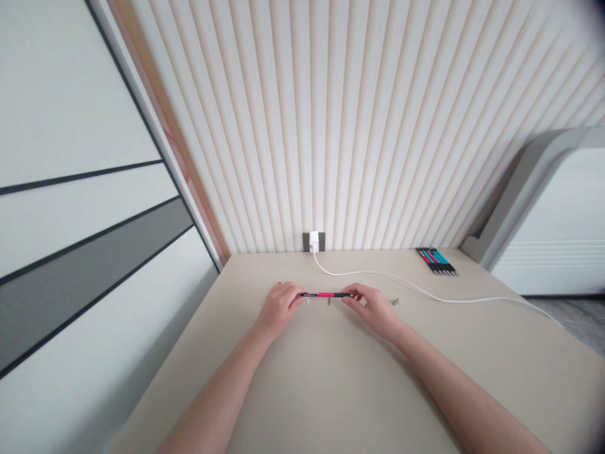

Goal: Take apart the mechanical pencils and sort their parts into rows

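Ample room stretched between the forearms (222, 391) over the beige tabletop (321, 391), whose back edge met the ribbed wall (350, 126). The left hand (280, 308) and right hand (371, 308) pinched opposite ends of the pink-and-black pen (325, 294), which bridged their fingertips.

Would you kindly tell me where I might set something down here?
Between the forearms, the near tabletop is bare; so is the patch between the right forearm and white cable. Crowded spots: the held pen, small pieces and pen row.
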